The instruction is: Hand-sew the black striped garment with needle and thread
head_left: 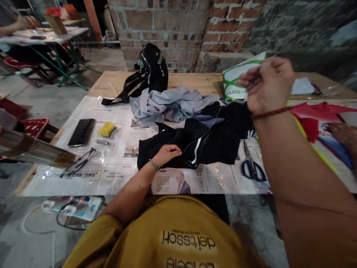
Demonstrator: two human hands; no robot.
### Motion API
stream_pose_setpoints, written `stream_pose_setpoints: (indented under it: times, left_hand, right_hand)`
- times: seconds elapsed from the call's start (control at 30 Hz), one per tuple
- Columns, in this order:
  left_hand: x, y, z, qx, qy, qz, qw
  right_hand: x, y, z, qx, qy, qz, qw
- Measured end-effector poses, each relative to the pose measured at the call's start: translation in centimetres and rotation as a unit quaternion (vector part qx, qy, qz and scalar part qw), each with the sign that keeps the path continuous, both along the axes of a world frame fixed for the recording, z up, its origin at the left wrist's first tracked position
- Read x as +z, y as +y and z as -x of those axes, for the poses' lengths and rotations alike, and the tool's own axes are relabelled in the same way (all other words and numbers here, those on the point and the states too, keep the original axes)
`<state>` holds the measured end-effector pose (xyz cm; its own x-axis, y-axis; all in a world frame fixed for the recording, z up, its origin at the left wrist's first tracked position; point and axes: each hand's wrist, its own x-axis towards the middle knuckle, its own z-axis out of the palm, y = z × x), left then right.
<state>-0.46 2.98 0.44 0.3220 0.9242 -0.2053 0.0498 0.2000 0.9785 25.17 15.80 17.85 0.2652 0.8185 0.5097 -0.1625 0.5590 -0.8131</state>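
Note:
My left hand (pixel 166 154) is closed on the near part of a black cloth garment (pixel 220 147) with a white stripe, lying on the newspaper. A thin pale thread (pixel 213 123) rises from the cloth near the stripe, slanting up toward my right hand (pixel 269 80). That hand is raised well above the table, its fingertips pinched together on the thread; any needle there is too small to make out. Dark-handled scissors (pixel 252 167) lie just right of the garment. Behind it is a crumpled grey cloth (pixel 173 104).
A black bag (pixel 156 69) and a green-white bag (pixel 232 80) stand at the back. On the left lie a phone (pixel 81 132), yellow sponge (pixel 106 128), small spool (pixel 102 142) and glasses (pixel 79 162), near a metal tube (pixel 36 149). Another person's hand (pixel 343 132) touches red cloth (pixel 312 115).

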Motion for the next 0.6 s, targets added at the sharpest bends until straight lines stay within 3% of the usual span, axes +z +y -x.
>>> stream_pose_setpoints:
  times: [0.2, 0.33, 0.43, 0.6]
  left_hand:
    - [0.3, 0.1, 0.4, 0.018, -0.013, -0.001, 1.0]
    - [0.2, 0.3, 0.8, 0.026, -0.011, -0.002, 1.0]
    - [0.3, 0.5, 1.1, 0.006, 0.015, 0.012, 1.0]
    - [0.5, 1.1, 2.0, -0.029, 0.084, -0.006, 0.996]
  right_hand:
    - [-11.2, -5.9, 5.9, 0.104, -0.036, 0.196, 0.974]
    - [-17.5, -7.5, 7.0, 0.086, -0.09, 0.25, 0.96]
    - [-19.8, -6.3, 5.5, 0.033, -0.096, 0.253, 0.962]
    - [-21.0, -5.0, 3.8, -0.005, -0.079, 0.244, 0.967]
